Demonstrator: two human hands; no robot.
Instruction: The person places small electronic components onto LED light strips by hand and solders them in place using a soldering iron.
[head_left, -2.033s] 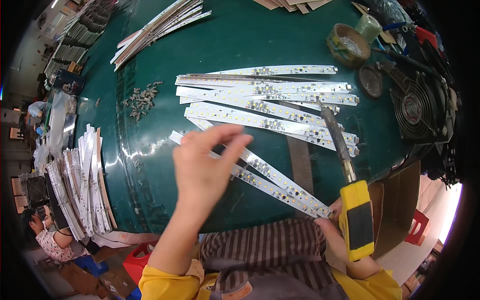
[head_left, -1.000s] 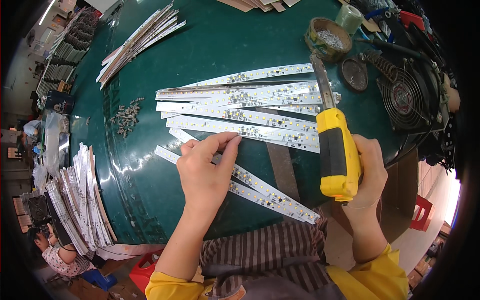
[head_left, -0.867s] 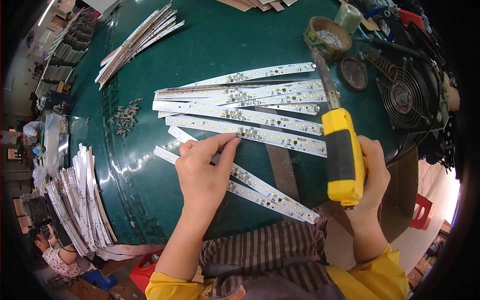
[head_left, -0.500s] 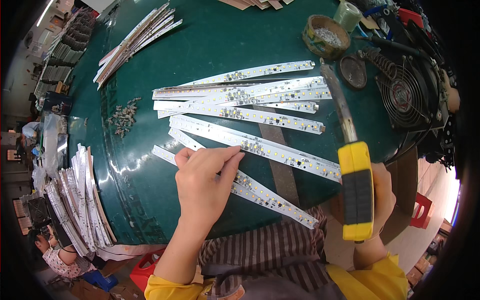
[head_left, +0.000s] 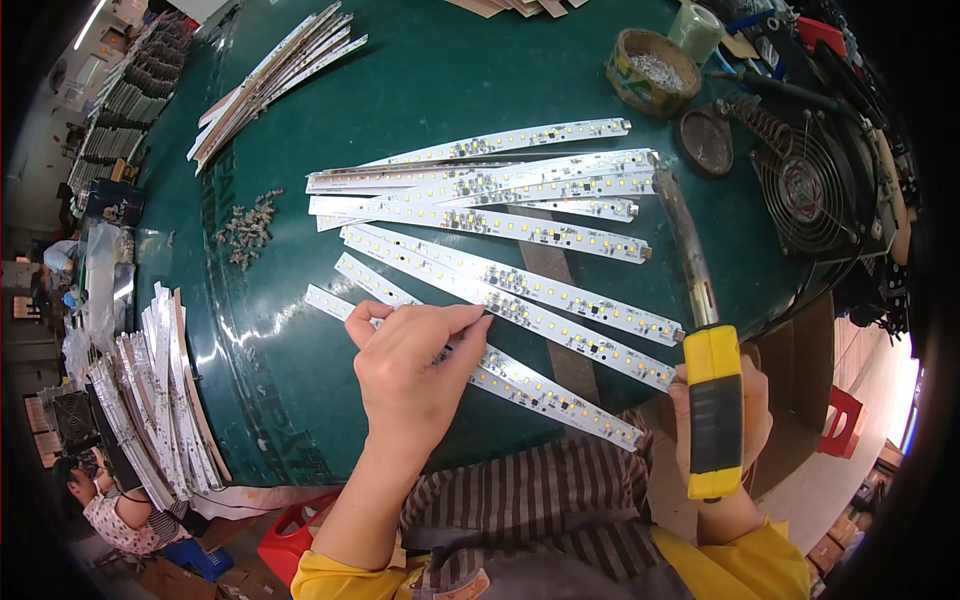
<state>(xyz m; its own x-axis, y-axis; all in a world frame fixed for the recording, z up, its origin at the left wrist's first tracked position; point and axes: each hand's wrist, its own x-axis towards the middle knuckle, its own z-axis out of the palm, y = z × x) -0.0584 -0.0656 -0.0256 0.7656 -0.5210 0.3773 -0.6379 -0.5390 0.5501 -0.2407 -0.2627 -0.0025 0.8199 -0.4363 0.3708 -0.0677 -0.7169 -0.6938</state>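
Note:
My left hand [head_left: 412, 372] pinches the near edge of a white LED strip [head_left: 535, 318] between thumb and fingertips, around the strip's middle. In my right hand [head_left: 757, 415] is a soldering iron [head_left: 715, 412] with a yellow and black handle, its metal barrel pointing away from me. The right fingertips are at the right end of the pinched strip; whether they grip it is hard to tell. Just beyond lies another LED strip [head_left: 610, 306]. Two more lie under and beside my left hand, the upper one an LED strip [head_left: 540, 378]. Several overlapping LED strips [head_left: 560, 232] fan out farther back.
Small metal parts [head_left: 247, 230] lie heaped on the green table [head_left: 430, 80]. Strip bundles [head_left: 270, 85] rest at the far left and nearer left [head_left: 160, 400]. A round tub [head_left: 650, 75], a dark dish [head_left: 705, 140] and a fan [head_left: 805, 190] stand right. Another person [head_left: 125, 510] sits at lower left.
The pinched strip has come toward me, away from the strip behind it, which now shows fully. My right hand and the soldering iron have moved nearer to me.

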